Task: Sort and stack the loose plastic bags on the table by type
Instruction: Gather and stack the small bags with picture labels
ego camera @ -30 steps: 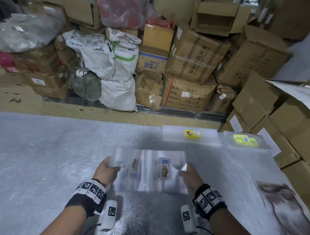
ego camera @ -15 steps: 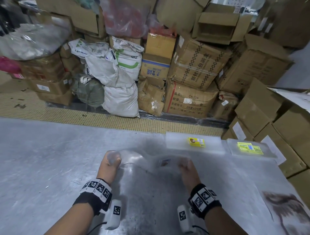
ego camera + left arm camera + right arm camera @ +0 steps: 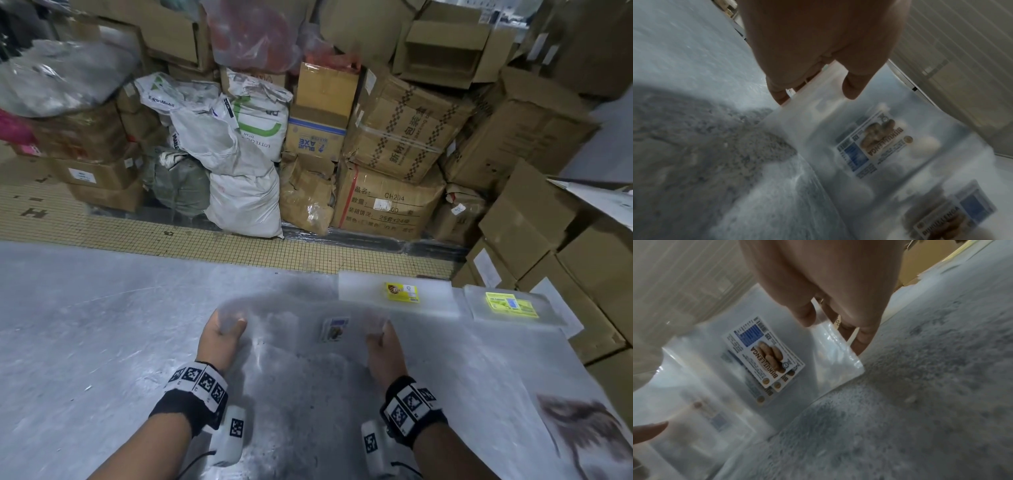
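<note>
**Clerk:** Item one, and who has it?

**Me:** Clear plastic bags [image 3: 308, 329], several layered, each with a printed biscuit label [image 3: 764, 352]; held between both my hands above the grey table [image 3: 85, 342], at 12 o'clock from my wrists; the bundle is blurred in the head view, so I cannot tell whether its lower edge touches the table.

**Clerk:** Grip, left?

**Me:** My left hand [image 3: 221, 337] pinches the bags' left edge; thumb on the near face, fingers [image 3: 779, 94] curled behind the plastic.

**Clerk:** Grip, right?

**Me:** My right hand [image 3: 383, 346] pinches the right edge likewise; thumb in front, fingertips [image 3: 861, 344] hooked round the back.

**Clerk:** Stacks already laid down?

**Me:** Two, flat on the table; a clear stack with a yellow label [image 3: 399, 294] at 1 o'clock, just beyond my right hand; a second stack with a yellow-green label [image 3: 510, 305] at 2 o'clock, beside the first and apart from it.

**Clerk:** Other holdings?

**Me:** A sheet with a brown printed figure [image 3: 589, 431] at 4 o'clock, by the table's right edge; cardboard boxes [image 3: 394, 137] and white sacks [image 3: 239, 192] piled on the floor at 12 o'clock, past the tiled strip [image 3: 205, 246].
</note>
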The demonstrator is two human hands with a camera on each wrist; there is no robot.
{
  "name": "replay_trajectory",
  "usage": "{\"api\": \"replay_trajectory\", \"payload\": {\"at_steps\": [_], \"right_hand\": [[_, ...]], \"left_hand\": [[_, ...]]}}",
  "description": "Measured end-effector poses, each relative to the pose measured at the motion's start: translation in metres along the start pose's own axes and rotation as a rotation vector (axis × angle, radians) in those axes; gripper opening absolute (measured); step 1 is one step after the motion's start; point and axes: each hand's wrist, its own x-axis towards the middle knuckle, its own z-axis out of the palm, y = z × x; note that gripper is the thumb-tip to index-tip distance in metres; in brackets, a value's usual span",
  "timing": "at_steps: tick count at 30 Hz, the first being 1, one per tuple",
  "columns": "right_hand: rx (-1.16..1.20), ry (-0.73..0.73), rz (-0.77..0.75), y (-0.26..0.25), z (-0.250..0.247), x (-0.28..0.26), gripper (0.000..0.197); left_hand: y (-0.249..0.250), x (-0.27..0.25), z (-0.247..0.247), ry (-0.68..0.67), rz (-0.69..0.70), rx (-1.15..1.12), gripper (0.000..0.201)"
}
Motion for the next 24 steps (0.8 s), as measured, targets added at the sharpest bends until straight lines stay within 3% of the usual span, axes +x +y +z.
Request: {"api": "replay_trajectory", "payload": {"at_steps": [7,20,24], "right_hand": [[0.034,-0.046,0.086,0.009,-0.003,0.003,0.024],[-0.016,-0.142,-0.013,0.006,-0.015,0.007,0.021],[-0.071,-0.134,-0.024,0.009,-0.017,0.009,0.009]], "left_hand": [[0.0,0.002,-0.002,-0.033,-0.047,-0.043,0.021],[0.0,0.006,-0.006,-0.037,0.003,0.02,0.015],[-0.004,0.008,-0.009,-0.059,0.002,-0.012,0.016]]}}
